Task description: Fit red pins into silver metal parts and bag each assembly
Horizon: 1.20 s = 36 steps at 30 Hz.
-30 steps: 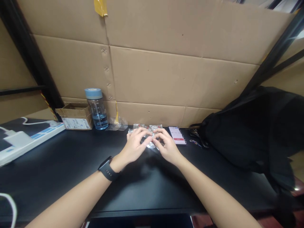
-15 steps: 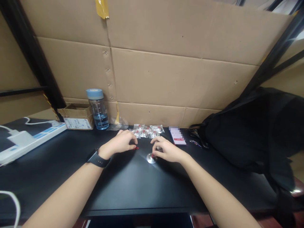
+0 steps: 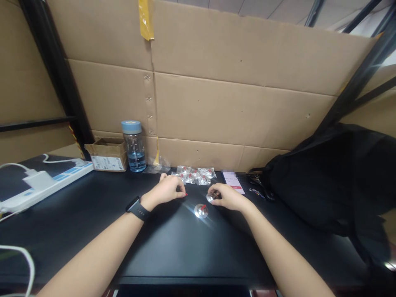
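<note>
My left hand [image 3: 170,187], with a dark watch on its wrist, has thumb and fingertips pinched together on a small red piece [image 3: 186,194], of which only the tip shows. My right hand [image 3: 227,196] has its fingers curled round the edge of a round silver metal disc [image 3: 210,198], partly hidden beneath them. Closer to me on the black table lies another shiny metal disc [image 3: 201,211] with a red piece standing on it, untouched by either hand. Behind the hands sit several clear packets [image 3: 189,178] holding similar discs with red parts.
A phone [image 3: 232,181] and keys [image 3: 256,193] lie near a black bag [image 3: 321,177] on the right. Towards the left stand a water bottle [image 3: 133,146], a small cardboard box [image 3: 108,156] and a white power strip [image 3: 58,183]. Cardboard [image 3: 198,111] walls the back.
My right hand has left the disc with the red piece and moved to the other disc. My left hand still pinches the small red piece. The camera view has tilted up slightly.
</note>
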Available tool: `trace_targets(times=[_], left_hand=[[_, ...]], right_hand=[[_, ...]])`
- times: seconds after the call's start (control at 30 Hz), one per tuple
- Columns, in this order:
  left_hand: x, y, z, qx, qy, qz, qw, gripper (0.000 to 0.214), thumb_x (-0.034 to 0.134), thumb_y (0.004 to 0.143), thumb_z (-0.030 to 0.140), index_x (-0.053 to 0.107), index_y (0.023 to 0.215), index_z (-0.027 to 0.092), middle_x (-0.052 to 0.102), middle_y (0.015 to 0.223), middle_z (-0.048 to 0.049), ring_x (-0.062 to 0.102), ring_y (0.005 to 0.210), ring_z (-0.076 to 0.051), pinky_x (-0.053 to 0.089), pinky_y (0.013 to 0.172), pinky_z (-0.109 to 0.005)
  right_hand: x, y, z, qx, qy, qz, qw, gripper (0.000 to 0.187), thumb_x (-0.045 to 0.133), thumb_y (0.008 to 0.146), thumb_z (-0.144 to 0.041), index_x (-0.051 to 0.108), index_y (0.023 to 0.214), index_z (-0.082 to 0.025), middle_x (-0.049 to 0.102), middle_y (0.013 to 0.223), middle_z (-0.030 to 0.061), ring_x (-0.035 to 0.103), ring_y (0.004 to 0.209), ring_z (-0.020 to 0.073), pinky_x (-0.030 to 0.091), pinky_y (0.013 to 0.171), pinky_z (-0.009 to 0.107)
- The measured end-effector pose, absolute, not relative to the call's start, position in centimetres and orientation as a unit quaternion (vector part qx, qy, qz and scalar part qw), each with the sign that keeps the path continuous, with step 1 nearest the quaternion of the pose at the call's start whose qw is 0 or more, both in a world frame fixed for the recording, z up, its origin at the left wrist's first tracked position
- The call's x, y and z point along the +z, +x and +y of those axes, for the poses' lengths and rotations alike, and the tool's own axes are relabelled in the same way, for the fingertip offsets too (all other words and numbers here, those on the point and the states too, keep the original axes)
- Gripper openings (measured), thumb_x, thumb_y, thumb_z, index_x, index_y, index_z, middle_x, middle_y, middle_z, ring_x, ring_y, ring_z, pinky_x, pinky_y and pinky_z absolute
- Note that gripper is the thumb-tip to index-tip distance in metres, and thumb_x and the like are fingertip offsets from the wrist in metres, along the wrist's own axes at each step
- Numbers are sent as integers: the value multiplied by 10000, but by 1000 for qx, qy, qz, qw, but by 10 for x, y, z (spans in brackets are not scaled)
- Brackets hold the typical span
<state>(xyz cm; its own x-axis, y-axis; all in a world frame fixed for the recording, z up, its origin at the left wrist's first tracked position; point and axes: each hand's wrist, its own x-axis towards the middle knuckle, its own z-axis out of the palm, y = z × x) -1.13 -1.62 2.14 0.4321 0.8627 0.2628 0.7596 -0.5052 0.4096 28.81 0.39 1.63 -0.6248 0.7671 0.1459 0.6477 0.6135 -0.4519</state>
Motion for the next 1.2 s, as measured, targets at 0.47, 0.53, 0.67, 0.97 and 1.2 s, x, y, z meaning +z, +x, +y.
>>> trace_targets(times=[0.47,0.53,0.67,0.97,1.2], left_hand=[[34,0,-26,297,816,477,139,155,675,872,394,746,820,267,780,902,14,686,914,-219,383,927,-354],[37,4,-30,324,808,465,161,150,668,882,381,717,831,249,775,881,20,698,879,-199,428,892,-320],[38,14,-34,381,787,441,203,156,723,843,374,711,780,231,772,860,22,708,846,-189,476,845,-293],[38,32,-43,435,763,410,248,111,721,862,339,787,873,251,783,914,3,717,886,-213,519,860,-324],[33,42,-48,491,759,384,188,110,681,901,302,772,899,240,672,1153,-56,619,1128,-233,453,1042,-389]], right_hand=[[25,270,-8,205,-404,-825,338,291,747,659,-167,706,943,-216,730,881,17,675,781,185,530,670,281],[26,265,-12,248,-375,-804,389,321,728,687,-167,701,1004,-214,732,978,37,688,842,189,557,696,289],[26,253,-21,317,-313,-766,463,362,718,729,-176,674,1085,-217,703,1127,73,683,979,212,584,741,308],[27,239,-38,342,-267,-741,513,433,764,740,-160,611,1134,-250,647,1175,69,655,1041,212,577,773,303],[28,237,-42,306,-248,-760,517,378,758,760,-155,632,1107,-235,658,1142,68,656,1032,211,565,790,314]])
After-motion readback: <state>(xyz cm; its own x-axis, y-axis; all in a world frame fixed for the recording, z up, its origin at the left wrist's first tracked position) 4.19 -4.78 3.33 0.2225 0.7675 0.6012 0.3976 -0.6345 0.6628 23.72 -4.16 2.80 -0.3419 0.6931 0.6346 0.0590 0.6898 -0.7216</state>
